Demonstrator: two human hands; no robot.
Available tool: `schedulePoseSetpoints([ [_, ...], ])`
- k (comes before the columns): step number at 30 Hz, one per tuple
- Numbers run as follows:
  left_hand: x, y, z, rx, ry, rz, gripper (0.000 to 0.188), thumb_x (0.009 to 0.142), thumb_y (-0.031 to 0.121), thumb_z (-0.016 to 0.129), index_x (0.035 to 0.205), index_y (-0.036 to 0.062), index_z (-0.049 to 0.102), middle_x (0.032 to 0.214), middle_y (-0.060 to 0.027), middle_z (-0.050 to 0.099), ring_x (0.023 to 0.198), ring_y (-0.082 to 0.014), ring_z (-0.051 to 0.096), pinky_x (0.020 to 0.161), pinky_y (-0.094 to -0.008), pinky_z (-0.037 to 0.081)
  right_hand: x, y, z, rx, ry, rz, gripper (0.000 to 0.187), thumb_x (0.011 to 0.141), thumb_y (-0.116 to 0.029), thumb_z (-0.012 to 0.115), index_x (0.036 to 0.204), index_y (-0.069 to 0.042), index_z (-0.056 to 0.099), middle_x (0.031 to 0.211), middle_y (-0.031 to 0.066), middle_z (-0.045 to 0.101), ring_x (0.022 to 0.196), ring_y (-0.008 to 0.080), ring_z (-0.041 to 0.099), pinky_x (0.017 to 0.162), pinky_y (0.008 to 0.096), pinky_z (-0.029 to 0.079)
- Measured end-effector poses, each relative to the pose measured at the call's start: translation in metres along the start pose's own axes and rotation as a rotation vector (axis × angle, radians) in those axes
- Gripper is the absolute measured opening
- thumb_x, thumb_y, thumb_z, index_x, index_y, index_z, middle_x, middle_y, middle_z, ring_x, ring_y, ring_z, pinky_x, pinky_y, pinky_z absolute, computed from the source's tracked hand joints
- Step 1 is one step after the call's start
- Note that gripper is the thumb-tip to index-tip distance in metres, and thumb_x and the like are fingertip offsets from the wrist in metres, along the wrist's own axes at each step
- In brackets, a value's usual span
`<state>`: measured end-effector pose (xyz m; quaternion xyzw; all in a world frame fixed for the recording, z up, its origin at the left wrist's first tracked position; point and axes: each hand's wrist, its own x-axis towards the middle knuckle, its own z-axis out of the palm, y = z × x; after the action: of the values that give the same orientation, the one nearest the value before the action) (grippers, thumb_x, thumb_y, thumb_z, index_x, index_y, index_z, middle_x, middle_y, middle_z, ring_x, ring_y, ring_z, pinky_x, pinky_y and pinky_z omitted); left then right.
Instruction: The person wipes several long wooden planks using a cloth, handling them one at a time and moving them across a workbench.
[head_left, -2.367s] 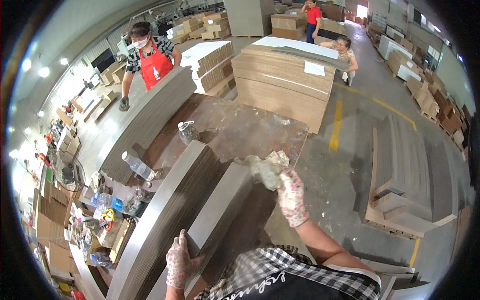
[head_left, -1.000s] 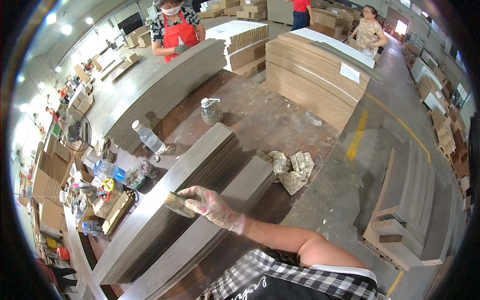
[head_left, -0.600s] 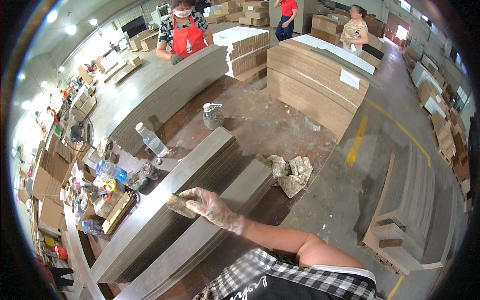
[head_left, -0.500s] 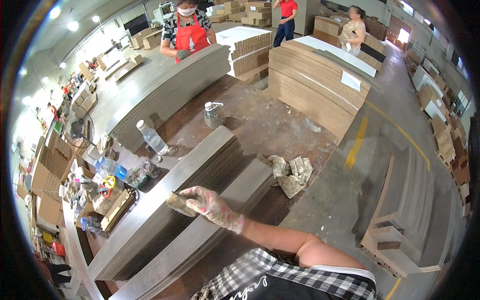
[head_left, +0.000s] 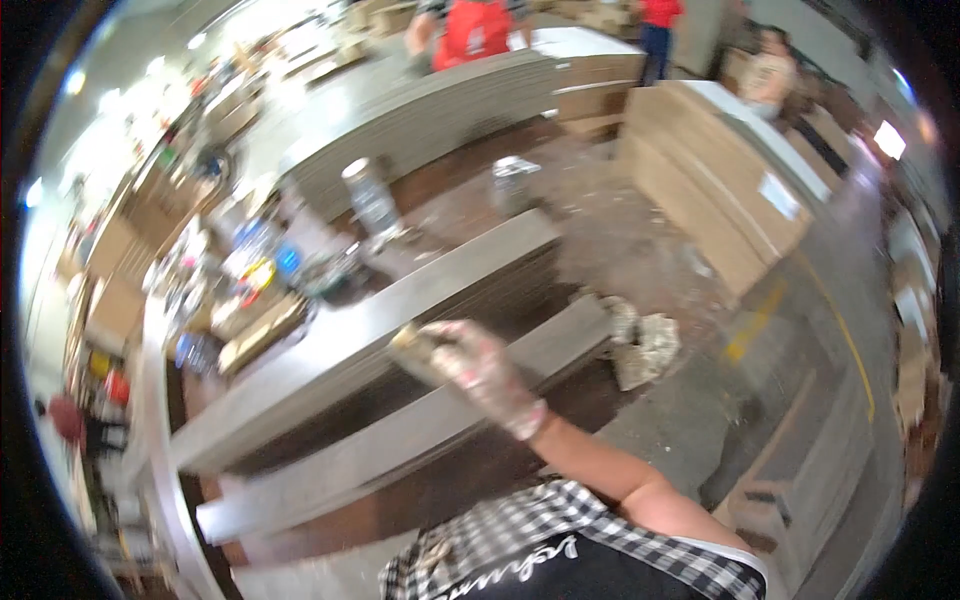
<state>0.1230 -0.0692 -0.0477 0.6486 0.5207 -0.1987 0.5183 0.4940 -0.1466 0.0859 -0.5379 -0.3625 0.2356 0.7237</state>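
My right hand (head_left: 485, 372), in a stained white glove with pink marks, is raised above two long low stacks of grey board on a dark brown table. Its fingers are closed on a small worn greyish-tan block (head_left: 412, 352); motion blur hides what it is made of. Below it lie the farther board stack (head_left: 330, 340) and the nearer board stack (head_left: 400, 430). A crumpled, dirty cloth (head_left: 645, 348) rests at the right end of the nearer stack. My left hand does not show.
Beyond the stacks stand a clear bottle (head_left: 370, 198) and a round jar (head_left: 513, 185). Several bottles and tools clutter the table's left side. A taller grey board stack (head_left: 430, 110) and a cardboard stack (head_left: 715, 175) stand behind. A person in a red apron (head_left: 473, 35) is across the table.
The view has swung, so the table and its things sit farther right and are blurred. My right hand still holds the block above the stacks.
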Motion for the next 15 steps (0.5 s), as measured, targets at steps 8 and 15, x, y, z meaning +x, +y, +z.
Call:
schedulePoseSetpoints([
  [8, -0.060, -0.314, 0.015, 0.396, -0.341, -0.072, 0.039, 0.087, 0.031, 0.069, 0.120, 0.0106, 0.071, 0.104, -0.0138, 0.075, 0.091, -0.0248, 0.070, 0.079, -0.0376, 0.056, -0.003, 0.017, 0.002, 0.217, 0.053, 0.061, 0.031, 0.099, -0.005, 0.056, 0.129, 0.002, 0.059, 0.117, 0.0048, 0.063, 0.102, 0.0101, 0.060, 0.092, 0.0258, 0.050],
  [15, -0.099, 0.027, -0.077, 0.329, 0.776, 0.932, 0.028, 0.076, 0.012, 0.078, 0.103, 0.0097, 0.071, 0.094, -0.0055, 0.070, 0.089, -0.0262, 0.068, 0.079, -0.0386, 0.054, -0.011, 0.001, 0.038, 0.090, -0.078, 0.043, 0.042, 0.097, -0.016, 0.063, 0.134, 0.003, 0.055, 0.131, 0.0110, 0.061, 0.122, 0.0197, 0.058, 0.109, 0.0356, 0.044],
])
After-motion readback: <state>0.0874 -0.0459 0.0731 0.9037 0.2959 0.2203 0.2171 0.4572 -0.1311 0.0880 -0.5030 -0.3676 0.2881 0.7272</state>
